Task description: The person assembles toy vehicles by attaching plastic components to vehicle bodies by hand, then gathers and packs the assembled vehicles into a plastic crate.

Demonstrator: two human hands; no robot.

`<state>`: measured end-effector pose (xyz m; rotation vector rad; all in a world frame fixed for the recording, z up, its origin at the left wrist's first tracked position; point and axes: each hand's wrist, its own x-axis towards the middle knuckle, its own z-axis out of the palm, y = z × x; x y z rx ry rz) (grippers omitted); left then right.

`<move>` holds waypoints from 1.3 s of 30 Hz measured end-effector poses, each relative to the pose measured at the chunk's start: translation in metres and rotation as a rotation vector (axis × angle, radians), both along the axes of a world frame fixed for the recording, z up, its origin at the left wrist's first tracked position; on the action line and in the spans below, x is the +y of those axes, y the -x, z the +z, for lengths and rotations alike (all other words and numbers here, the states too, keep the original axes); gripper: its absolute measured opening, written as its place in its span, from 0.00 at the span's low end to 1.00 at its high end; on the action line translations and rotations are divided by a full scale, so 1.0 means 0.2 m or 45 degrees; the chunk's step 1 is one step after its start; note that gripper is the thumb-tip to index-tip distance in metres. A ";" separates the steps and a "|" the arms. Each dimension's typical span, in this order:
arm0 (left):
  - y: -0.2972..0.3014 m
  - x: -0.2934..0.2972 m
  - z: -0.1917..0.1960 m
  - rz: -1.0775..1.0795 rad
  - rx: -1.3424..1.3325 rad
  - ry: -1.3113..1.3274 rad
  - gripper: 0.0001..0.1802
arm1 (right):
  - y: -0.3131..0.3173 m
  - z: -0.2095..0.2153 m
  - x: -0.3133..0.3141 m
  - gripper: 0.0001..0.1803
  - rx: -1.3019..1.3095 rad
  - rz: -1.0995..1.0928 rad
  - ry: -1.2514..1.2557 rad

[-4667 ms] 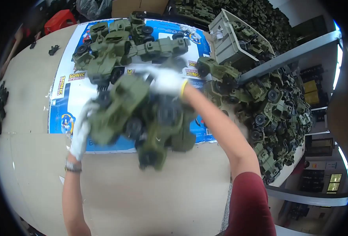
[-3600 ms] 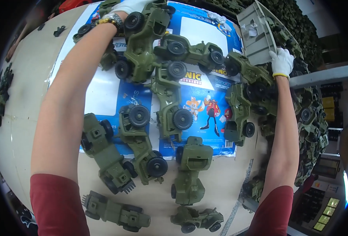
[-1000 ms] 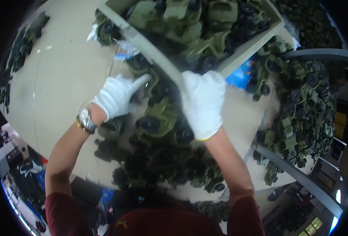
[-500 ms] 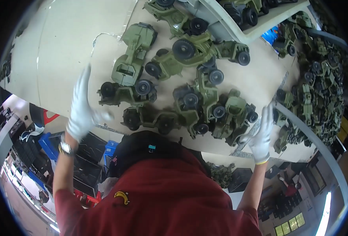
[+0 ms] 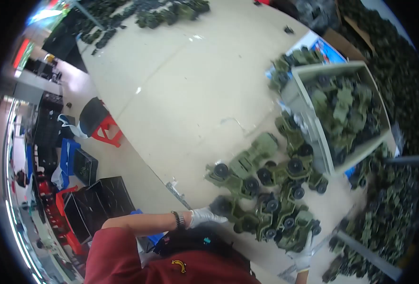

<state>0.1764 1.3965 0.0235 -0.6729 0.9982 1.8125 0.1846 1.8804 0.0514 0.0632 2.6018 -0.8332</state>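
Observation:
Several olive-green toy jeeps with black wheels lie in a cluster near the table's front edge, some upright and some tipped. My left hand (image 5: 204, 217), in a white glove, points its stretched fingers rightward beside the nearest jeep (image 5: 241, 218); whether it touches that one I cannot tell. Close against the right end of the cluster is my right hand (image 5: 303, 258), gloved too. Its fingers lie extended along a jeep (image 5: 295, 235) and look partly blurred. Behind these, a lighter green jeep part (image 5: 252, 155) rests next to other jeeps.
A grey-green bin (image 5: 317, 137) full of jeeps stands tilted at the right. Large heaps of jeeps (image 5: 380, 203) lie beyond a grey bar (image 5: 368, 255). More green pieces (image 5: 171, 13) sit at the table's far end. Left of the table are a red stool (image 5: 107, 130) and black crates (image 5: 100, 203).
The view has swung leftward and up, showing more table and the whole bin. Both hands, earlier spread wide at either side, have come in close to the jeep cluster.

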 end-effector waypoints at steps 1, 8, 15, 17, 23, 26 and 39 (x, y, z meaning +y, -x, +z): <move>-0.03 -0.01 -0.01 0.140 -0.296 -0.172 0.34 | -0.01 -0.04 0.02 0.72 0.051 0.016 0.046; 0.08 -0.27 0.07 0.689 -0.337 -0.334 0.27 | 0.18 -0.07 -0.42 0.69 0.061 -0.016 0.399; 0.33 -0.92 0.11 0.832 -0.183 -0.276 0.40 | 0.45 0.02 -1.48 0.64 0.095 -0.065 0.349; 0.40 -1.19 0.04 0.849 -0.164 -0.249 0.41 | 0.52 0.00 -1.83 0.63 0.171 -0.022 0.263; 0.76 -2.18 -0.07 0.972 0.011 -0.047 0.36 | 0.91 -0.01 -2.86 0.60 0.162 -0.065 0.406; 1.02 -2.69 -0.08 1.008 0.242 0.029 0.32 | 1.15 -0.13 -3.37 0.63 0.271 0.053 0.559; 1.44 -3.14 -0.12 1.365 0.931 1.362 0.40 | 2.25 0.05 -3.22 0.33 1.098 0.059 0.175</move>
